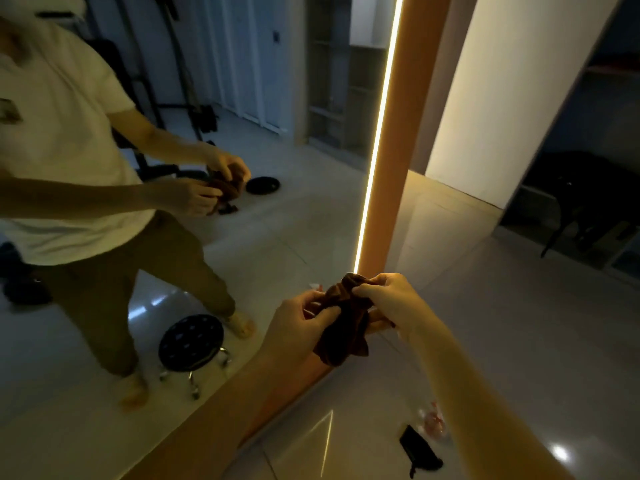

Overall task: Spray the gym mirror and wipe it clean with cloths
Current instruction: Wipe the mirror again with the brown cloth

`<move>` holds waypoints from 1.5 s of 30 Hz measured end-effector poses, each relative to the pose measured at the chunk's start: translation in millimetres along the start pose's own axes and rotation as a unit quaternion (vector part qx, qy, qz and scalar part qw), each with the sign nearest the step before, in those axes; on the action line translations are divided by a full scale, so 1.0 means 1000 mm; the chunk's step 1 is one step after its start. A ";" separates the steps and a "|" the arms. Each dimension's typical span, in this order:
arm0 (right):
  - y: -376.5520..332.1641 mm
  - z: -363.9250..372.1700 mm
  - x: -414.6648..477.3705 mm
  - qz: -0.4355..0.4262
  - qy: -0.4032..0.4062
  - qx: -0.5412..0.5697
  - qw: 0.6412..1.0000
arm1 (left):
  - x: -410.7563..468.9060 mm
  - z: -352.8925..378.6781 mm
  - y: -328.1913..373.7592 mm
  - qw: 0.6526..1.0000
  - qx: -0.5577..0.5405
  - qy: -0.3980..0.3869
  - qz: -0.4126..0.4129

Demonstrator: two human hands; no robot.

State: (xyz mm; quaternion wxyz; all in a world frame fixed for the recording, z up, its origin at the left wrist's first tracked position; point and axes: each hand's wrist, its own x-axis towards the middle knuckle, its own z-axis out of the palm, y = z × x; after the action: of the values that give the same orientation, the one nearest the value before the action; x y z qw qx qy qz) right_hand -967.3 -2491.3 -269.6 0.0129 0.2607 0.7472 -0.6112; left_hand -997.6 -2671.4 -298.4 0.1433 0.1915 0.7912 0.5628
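1. Glossy tiled floor of a dim room; a small black object lies on it
2. Left hand and right hand both pinch a bunched brown cloth, held in the air just before the mirror's edge
3. Step judged: readying the cloth; next it must be spread and pressed on the mirror
4. Beyond: lit edge strip, white wall

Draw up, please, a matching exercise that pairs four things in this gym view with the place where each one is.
Things:
1. brown cloth
2. light strip
3. black pouch
4. round stool

Places:
A. lying on the floor, lower right
B. seen only as a reflection in the mirror
C. gripped by the left hand and right hand
D. running up the mirror's edge

Pairs: 1-C, 2-D, 3-A, 4-B
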 end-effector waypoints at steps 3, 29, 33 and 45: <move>-0.026 -0.005 0.018 -0.019 -0.039 0.024 0.999 | 0.012 0.007 0.019 0.999 0.037 0.012 -0.005; -0.251 0.032 0.000 -0.478 -0.049 0.054 0.875 | 0.060 -0.202 0.241 0.979 -0.092 0.139 0.118; -0.292 0.022 -0.016 -0.355 -0.168 0.084 0.916 | 0.063 -0.224 0.280 0.986 -0.048 0.113 0.110; -0.372 -0.077 -0.010 -0.345 -0.261 0.276 0.858 | 0.101 -0.190 0.366 0.970 0.006 0.196 0.146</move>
State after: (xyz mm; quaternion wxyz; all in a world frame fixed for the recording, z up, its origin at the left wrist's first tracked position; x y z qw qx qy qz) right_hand -1086.5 -2468.2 90.7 -0.0770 -0.1898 0.5589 -0.8035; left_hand -1118.8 -2675.9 108.1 -0.0993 0.1915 0.7706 0.5997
